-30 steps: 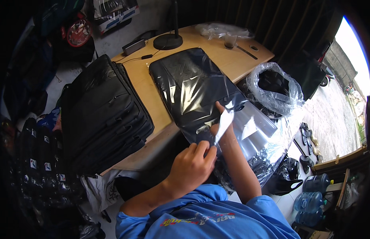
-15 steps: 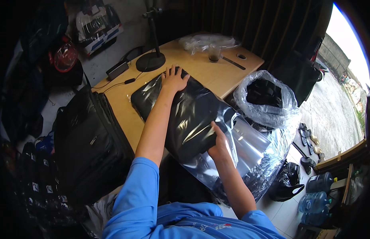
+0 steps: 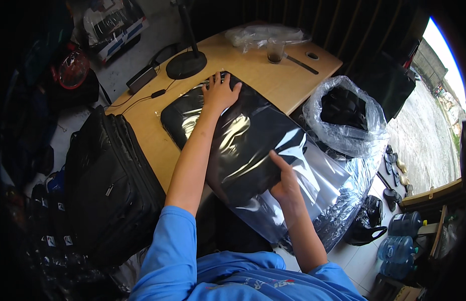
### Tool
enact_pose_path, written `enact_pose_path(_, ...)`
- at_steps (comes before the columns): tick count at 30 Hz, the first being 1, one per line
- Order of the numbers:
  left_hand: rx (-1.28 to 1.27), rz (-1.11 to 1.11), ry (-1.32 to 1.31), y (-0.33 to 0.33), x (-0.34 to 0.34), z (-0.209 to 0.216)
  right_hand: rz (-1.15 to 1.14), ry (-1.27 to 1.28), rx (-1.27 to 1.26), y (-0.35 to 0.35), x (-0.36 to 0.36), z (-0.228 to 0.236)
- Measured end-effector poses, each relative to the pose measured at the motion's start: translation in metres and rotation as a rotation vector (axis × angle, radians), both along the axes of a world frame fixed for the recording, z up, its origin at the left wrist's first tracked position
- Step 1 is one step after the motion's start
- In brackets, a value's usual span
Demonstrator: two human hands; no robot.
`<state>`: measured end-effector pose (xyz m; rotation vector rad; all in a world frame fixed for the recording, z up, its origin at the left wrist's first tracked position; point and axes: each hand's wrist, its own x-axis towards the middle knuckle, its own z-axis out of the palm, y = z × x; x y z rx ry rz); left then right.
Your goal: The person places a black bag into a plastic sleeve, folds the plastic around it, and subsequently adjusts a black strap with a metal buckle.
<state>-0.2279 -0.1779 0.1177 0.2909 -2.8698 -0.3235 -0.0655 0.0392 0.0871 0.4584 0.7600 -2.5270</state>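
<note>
A flat black bag or case [image 3: 243,143] lies slantwise over the front of the desk inside a clear plastic sleeve [image 3: 320,178]. The sleeve's loose end spreads out toward the right. Pressed on the far end of the case is my left hand [image 3: 220,94], open with its fingers spread. My right hand [image 3: 286,184] grips the case's near right part through the plastic, thumb on top; its other fingers are hidden underneath.
The wooden desk [image 3: 152,133] holds a round-based stand [image 3: 186,65], a small dark box [image 3: 141,80], a cup [image 3: 275,52] and crumpled plastic [image 3: 265,36]. A black backpack [image 3: 110,185] stands left. At right are a big clear sack [image 3: 320,118] of black things and water bottles [image 3: 397,248].
Both hands keep their places on the wrapped case. My right thumb lies a little flatter, and the sleeve's loose end has shifted slightly. The whole view has tilted a little.
</note>
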Motion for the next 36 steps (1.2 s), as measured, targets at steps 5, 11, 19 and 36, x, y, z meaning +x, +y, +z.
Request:
enact_pose_path(5,-0.043,0.009,-0.041,0.003,0.007,0.0,-0.007,0.078,0.077,-0.001,0.006,-0.013)
enact_pose_path(11,0.026,0.009,-0.144,0.001,0.008,0.002,-0.05,0.036,0.065,-0.001,0.006,-0.014)
enact_pose_path(19,0.054,-0.176,0.242,0.058,0.087,0.046,-0.085,0.04,0.183,-0.017,0.011,-0.018)
enact_pose_path(36,-0.258,-0.467,0.232,0.121,0.355,0.014,-0.049,0.079,-0.194,-0.03,0.011,-0.03)
